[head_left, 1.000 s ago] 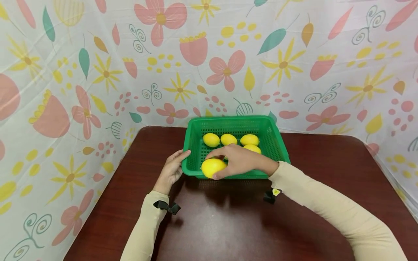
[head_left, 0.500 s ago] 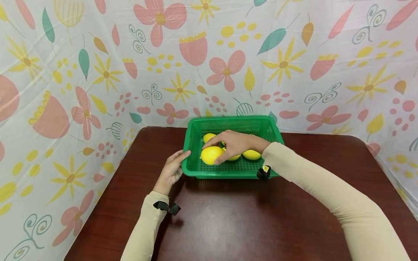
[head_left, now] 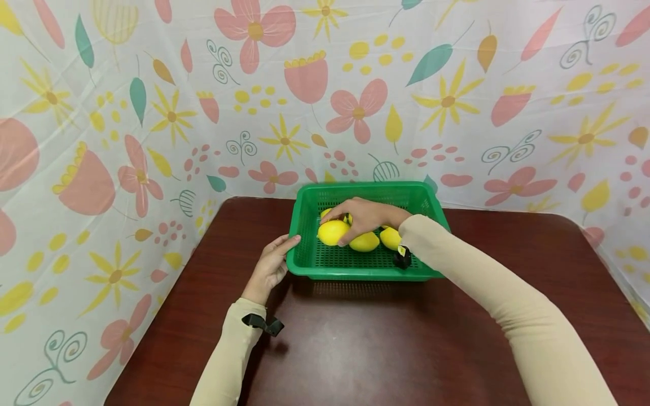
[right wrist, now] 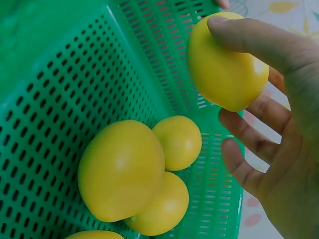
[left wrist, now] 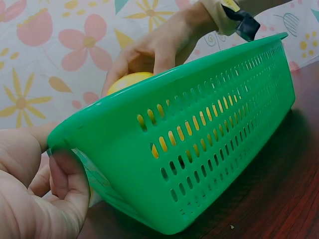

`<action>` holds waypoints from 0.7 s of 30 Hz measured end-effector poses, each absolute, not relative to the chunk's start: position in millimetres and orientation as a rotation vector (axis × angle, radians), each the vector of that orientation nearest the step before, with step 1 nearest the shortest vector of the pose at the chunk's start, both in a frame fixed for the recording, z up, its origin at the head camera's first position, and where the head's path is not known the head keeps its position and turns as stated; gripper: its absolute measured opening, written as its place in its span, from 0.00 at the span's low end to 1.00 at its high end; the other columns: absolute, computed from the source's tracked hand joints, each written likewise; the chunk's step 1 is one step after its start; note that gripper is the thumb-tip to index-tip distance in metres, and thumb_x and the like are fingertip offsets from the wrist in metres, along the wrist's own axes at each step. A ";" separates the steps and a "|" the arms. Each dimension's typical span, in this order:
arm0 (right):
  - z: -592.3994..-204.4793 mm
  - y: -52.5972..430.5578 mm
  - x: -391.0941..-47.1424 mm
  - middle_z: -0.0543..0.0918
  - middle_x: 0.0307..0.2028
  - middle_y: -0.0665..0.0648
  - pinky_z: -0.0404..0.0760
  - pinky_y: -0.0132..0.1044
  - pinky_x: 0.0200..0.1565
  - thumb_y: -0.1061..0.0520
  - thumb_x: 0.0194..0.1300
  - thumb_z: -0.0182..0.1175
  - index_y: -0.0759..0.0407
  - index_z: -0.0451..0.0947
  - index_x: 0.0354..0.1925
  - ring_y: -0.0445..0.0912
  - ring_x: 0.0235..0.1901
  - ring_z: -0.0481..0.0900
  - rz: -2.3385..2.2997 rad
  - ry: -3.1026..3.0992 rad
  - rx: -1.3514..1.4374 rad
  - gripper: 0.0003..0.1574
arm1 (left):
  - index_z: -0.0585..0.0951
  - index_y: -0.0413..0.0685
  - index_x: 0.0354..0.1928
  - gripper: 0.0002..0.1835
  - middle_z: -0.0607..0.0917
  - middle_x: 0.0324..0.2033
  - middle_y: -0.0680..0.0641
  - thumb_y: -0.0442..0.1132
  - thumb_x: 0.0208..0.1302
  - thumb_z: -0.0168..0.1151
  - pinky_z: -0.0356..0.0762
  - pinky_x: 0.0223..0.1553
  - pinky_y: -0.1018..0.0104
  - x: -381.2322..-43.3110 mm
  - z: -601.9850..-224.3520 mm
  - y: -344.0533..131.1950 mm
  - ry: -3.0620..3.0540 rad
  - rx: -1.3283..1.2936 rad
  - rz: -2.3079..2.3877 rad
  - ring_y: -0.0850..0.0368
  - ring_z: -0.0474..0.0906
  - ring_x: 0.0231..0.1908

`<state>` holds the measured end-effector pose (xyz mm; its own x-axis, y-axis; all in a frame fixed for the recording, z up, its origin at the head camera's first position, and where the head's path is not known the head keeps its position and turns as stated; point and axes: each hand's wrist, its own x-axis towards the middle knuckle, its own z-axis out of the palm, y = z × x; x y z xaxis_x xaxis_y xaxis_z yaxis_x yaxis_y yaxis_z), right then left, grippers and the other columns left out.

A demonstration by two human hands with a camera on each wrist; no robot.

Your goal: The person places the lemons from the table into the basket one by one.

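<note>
My right hand (head_left: 368, 217) pinches a yellow lemon (head_left: 332, 233) between thumb and fingers, inside the left part of a green perforated plastic basket (head_left: 376, 275). In the right wrist view the held lemon (right wrist: 227, 62) is above the basket floor, apart from the other lemons (right wrist: 122, 169), which lie grouped below. The head view has one loose lemon (head_left: 364, 242) right beside the hand; others are partly covered by it. At the basket's left end my left hand (head_left: 271, 265) grips the rim, thumb on top and fingers curled underneath, as the left wrist view shows.
The basket stands at the back of a dark reddish-brown table (head_left: 345, 344). A white cloth (head_left: 447, 152) with flower prints hangs behind and along the left. Black straps (head_left: 263, 324) are worn over both beige sleeves.
My right hand has carried the lemon from over the basket's front rim farther back and into the basket. My left hand keeps its grip on the rim.
</note>
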<state>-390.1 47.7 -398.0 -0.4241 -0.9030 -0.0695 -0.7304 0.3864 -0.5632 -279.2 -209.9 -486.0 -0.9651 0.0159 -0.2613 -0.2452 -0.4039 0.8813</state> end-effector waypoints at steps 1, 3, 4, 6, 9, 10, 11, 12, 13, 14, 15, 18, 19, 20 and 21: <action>-399.1 46.4 -392.2 0.77 0.67 0.51 0.80 0.46 0.55 0.47 0.59 0.77 0.50 0.76 0.69 0.47 0.55 0.77 -0.650 2.290 -1.415 0.42 | 0.80 0.45 0.51 0.10 0.87 0.35 0.51 0.38 0.73 0.65 0.86 0.35 0.69 -278.9 -485.7 -210.1 1.620 -0.316 2.490 0.62 0.86 0.32; -401.5 43.9 -396.7 0.77 0.67 0.50 0.80 0.46 0.55 0.47 0.58 0.77 0.48 0.76 0.69 0.47 0.55 0.77 -0.637 2.303 -1.409 0.42 | 0.80 0.45 0.51 0.09 0.87 0.36 0.50 0.37 0.73 0.64 0.87 0.36 0.69 -278.5 -485.4 -210.4 1.625 -0.313 2.492 0.62 0.87 0.33; -402.2 42.7 -398.7 0.77 0.67 0.50 0.80 0.47 0.55 0.47 0.58 0.77 0.47 0.76 0.69 0.47 0.55 0.77 -0.632 2.306 -1.407 0.42 | 0.80 0.44 0.52 0.10 0.87 0.36 0.50 0.37 0.73 0.64 0.87 0.36 0.69 -278.4 -485.4 -210.6 1.626 -0.316 2.493 0.61 0.87 0.34; -405.3 40.6 -403.2 0.77 0.67 0.48 0.80 0.46 0.56 0.46 0.58 0.77 0.45 0.76 0.69 0.47 0.55 0.77 -0.615 2.315 -1.388 0.41 | 0.79 0.44 0.53 0.11 0.87 0.37 0.50 0.37 0.73 0.64 0.86 0.36 0.69 -277.9 -485.2 -210.9 1.627 -0.324 2.490 0.61 0.87 0.34; -410.4 37.7 -409.7 0.78 0.66 0.48 0.80 0.47 0.56 0.46 0.58 0.77 0.45 0.76 0.69 0.47 0.55 0.77 -0.599 2.313 -1.364 0.42 | 0.78 0.41 0.56 0.14 0.86 0.38 0.49 0.38 0.73 0.64 0.86 0.36 0.69 -277.4 -484.9 -210.7 1.627 -0.326 2.485 0.61 0.86 0.35; -412.3 36.6 -411.7 0.77 0.67 0.48 0.80 0.47 0.56 0.46 0.59 0.77 0.46 0.76 0.69 0.48 0.55 0.77 -0.590 2.313 -1.358 0.42 | 0.77 0.40 0.58 0.16 0.86 0.38 0.49 0.38 0.73 0.64 0.86 0.37 0.69 -277.5 -485.1 -210.9 1.625 -0.324 2.485 0.61 0.86 0.35; -414.4 35.6 -413.7 0.77 0.67 0.49 0.80 0.47 0.56 0.47 0.59 0.77 0.46 0.75 0.70 0.48 0.56 0.78 -0.581 2.313 -1.353 0.42 | 0.77 0.40 0.59 0.18 0.86 0.38 0.49 0.38 0.73 0.64 0.86 0.37 0.69 -277.6 -485.3 -210.9 1.628 -0.319 2.479 0.61 0.86 0.35; -416.8 34.5 -415.8 0.76 0.68 0.50 0.80 0.47 0.57 0.47 0.59 0.77 0.47 0.75 0.70 0.49 0.56 0.78 -0.567 2.313 -1.357 0.43 | 0.76 0.39 0.60 0.19 0.86 0.38 0.50 0.39 0.74 0.64 0.86 0.37 0.69 -277.8 -485.2 -210.8 1.628 -0.314 2.478 0.61 0.86 0.35; -418.9 33.4 -417.5 0.76 0.69 0.51 0.81 0.47 0.57 0.47 0.59 0.77 0.49 0.75 0.70 0.49 0.57 0.78 -0.557 2.313 -1.361 0.43 | 0.76 0.39 0.61 0.19 0.86 0.38 0.50 0.39 0.74 0.64 0.86 0.37 0.69 -278.1 -485.3 -210.7 1.629 -0.311 2.476 0.62 0.86 0.34; -420.9 32.3 -419.0 0.75 0.69 0.52 0.81 0.48 0.57 0.48 0.59 0.77 0.50 0.75 0.70 0.50 0.57 0.78 -0.547 2.314 -1.367 0.43 | 0.75 0.38 0.61 0.20 0.86 0.37 0.50 0.39 0.74 0.64 0.86 0.37 0.69 -278.5 -485.5 -210.6 1.629 -0.309 2.475 0.62 0.85 0.34; -422.8 31.3 -420.4 0.75 0.69 0.53 0.81 0.48 0.57 0.48 0.59 0.77 0.50 0.75 0.70 0.51 0.58 0.78 -0.538 2.316 -1.376 0.43 | 0.75 0.38 0.61 0.20 0.86 0.37 0.51 0.39 0.74 0.64 0.86 0.37 0.70 -278.8 -485.7 -210.6 1.630 -0.306 2.476 0.62 0.85 0.34; -429.0 28.9 -423.5 0.75 0.69 0.55 0.81 0.48 0.56 0.49 0.59 0.77 0.52 0.75 0.70 0.52 0.57 0.79 -0.514 2.325 -1.399 0.43 | 0.76 0.39 0.60 0.18 0.86 0.37 0.51 0.38 0.74 0.64 0.86 0.36 0.70 -279.3 -485.8 -210.0 1.636 -0.309 2.477 0.63 0.85 0.34; -430.5 28.3 -423.7 0.76 0.69 0.55 0.81 0.49 0.55 0.50 0.59 0.78 0.53 0.76 0.69 0.53 0.57 0.79 -0.517 2.324 -1.395 0.42 | 0.76 0.39 0.61 0.18 0.86 0.37 0.51 0.38 0.74 0.64 0.86 0.36 0.70 -279.5 -486.2 -209.9 1.641 -0.310 2.475 0.63 0.86 0.34; -432.5 27.7 -424.1 0.76 0.68 0.55 0.81 0.49 0.55 0.50 0.58 0.78 0.53 0.76 0.69 0.52 0.56 0.79 -0.516 2.324 -1.391 0.42 | 0.76 0.39 0.61 0.18 0.86 0.38 0.51 0.38 0.74 0.63 0.86 0.36 0.70 -279.7 -486.5 -209.8 1.644 -0.308 2.474 0.62 0.86 0.34; -434.6 27.1 -424.2 0.76 0.68 0.55 0.81 0.49 0.54 0.51 0.58 0.78 0.52 0.76 0.69 0.52 0.56 0.79 -0.512 2.324 -1.386 0.42 | 0.76 0.39 0.61 0.19 0.86 0.38 0.50 0.38 0.74 0.63 0.86 0.37 0.70 -279.7 -487.0 -209.8 1.646 -0.307 2.473 0.62 0.86 0.35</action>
<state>-424.2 27.1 -434.6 -0.4378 -0.8883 -0.1386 -0.7478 0.4454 -0.4924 -279.7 -209.8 -487.0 -0.9669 0.0157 -0.2545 -0.2409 -0.3840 0.8914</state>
